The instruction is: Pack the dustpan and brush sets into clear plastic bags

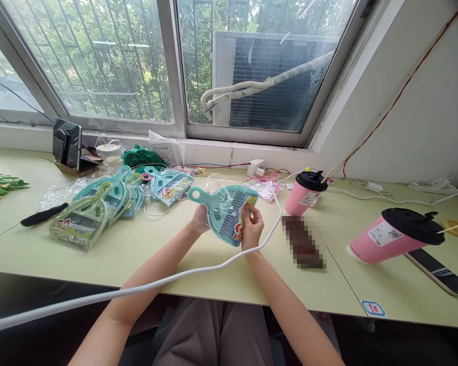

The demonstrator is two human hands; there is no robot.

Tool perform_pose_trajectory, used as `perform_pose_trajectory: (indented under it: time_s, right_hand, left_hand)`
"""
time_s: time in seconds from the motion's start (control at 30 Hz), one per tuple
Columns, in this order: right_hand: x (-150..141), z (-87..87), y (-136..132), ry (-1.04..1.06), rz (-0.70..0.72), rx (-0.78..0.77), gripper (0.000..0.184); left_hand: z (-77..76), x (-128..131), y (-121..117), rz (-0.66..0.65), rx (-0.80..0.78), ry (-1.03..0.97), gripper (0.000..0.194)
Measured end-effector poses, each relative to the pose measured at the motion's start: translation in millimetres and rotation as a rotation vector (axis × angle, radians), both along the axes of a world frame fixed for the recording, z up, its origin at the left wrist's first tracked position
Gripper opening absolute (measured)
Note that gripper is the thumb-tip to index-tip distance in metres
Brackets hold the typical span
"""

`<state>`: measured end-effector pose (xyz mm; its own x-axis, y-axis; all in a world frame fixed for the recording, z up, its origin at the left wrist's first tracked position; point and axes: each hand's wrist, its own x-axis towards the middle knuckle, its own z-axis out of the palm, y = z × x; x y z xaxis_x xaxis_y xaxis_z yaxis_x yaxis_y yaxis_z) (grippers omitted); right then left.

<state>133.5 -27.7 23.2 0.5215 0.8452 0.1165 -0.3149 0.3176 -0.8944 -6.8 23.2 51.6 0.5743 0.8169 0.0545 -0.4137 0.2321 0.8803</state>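
1. While the right hand [254, 226] is pinching the labelled edge of a teal dustpan-and-brush set [219, 211], the left hand [200, 219] is supporting its handle side from behind — finger closure there cannot be told.
2. The set is hanging above the table [320, 287], between both hands.
3. Progress, as judged: clear film and a label are already covering this piece — whether its wrapping is sealed, I cannot tell.
4. Other packaged sets [80, 223] are lying leftward, neither hand touching them.
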Motion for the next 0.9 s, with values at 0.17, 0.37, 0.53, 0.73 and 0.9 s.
perform_pose_trajectory:
  time_s: [0.17,0.37,0.53,0.73,0.9]
  right_hand:
    - [0,5.2,-5,-0.213,-0.002,0.049,0.037]
    - [7,3.4,-1,-0.368,0.012,0.086,0.038]
    - [15,7.3,4,-0.399,0.197,0.151,0.054]
    - [27,17.8,-1,-0.423,0.414,0.163,0.073]
    - [36,24.4,-5,-0.472,0.548,0.181,0.073]
  left_hand:
    - [7.8,-10,0,0.014,-0.054,-0.268,0.064]
    - [9.6,-5,-6,0.027,-0.025,-0.239,0.066]
    - [11.6,-11,-2,0.091,-0.007,-0.227,0.070]
    - [12.0,-20,1,0.124,0.029,-0.246,0.072]
    - [11.1,-20,0,0.137,0.045,-0.233,0.070]
